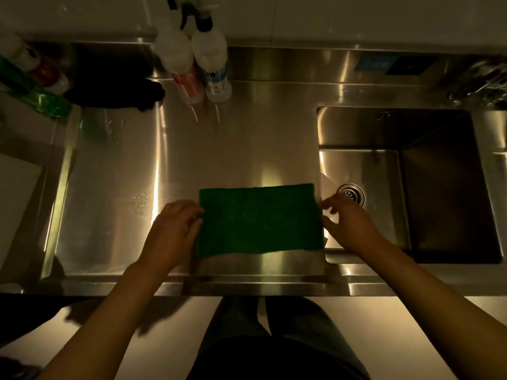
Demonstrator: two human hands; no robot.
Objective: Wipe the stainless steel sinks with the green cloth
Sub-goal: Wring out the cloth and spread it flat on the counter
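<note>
The green cloth [259, 219] lies flat as a rectangle on the stainless steel counter [219, 149], just left of the sink basin [439, 187]. My left hand [174, 229] is at the cloth's left edge, and its curled fingertips pinch that edge. At the cloth's right edge, over the basin's near left corner, my right hand [348, 223] has loosely spread fingers, with the thumb touching the cloth. The round drain [351, 193] shows just beyond my right fingers.
Two white spray bottles [197, 58] stand at the back of the counter. A dark cloth or glove [115, 83] lies at the back left beside green and red bottles [35, 83]. A metal rack [482, 83] sits at the back right. The counter's front edge [247, 286] is close to my body.
</note>
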